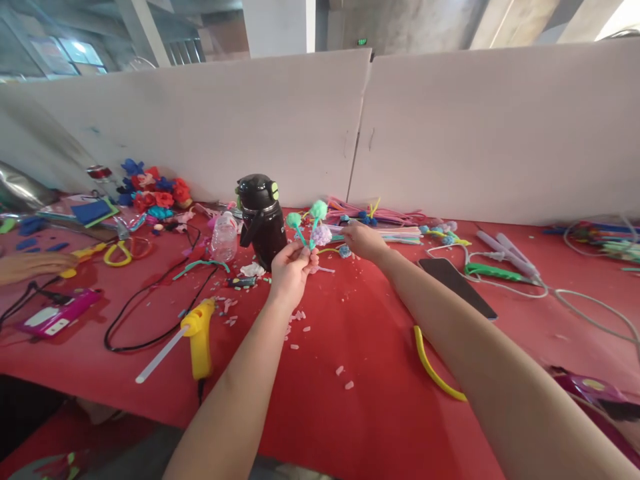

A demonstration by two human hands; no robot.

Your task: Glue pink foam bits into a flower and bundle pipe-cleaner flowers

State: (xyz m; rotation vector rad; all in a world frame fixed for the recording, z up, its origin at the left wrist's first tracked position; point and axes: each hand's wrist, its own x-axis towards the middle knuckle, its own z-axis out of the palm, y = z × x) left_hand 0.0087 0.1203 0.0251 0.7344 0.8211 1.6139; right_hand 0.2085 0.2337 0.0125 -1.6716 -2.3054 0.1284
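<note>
My left hand (291,272) is closed on a small bunch of pom-pom flowers. Two mint-green pom-poms (319,209) and a lilac pom-pom (321,235) stand upright on green pipe-cleaner stems above its fingertips. My right hand (364,240) reaches over the near edge of a pile of pipe cleaners (400,235), its fingers curled together. What lies between those fingers is hidden. A small blue pom-pom (345,251) rests just below the right hand. Behind the left hand stands a black flask (261,223).
A yellow glue gun (201,337), a clear bottle (225,238) and yellow-handled scissors (118,254) lie left. Another person's hand (30,267) is at far left. Right are a phone (457,288), a white cable (595,293) and a yellow pipe cleaner (433,370). White panels stand behind.
</note>
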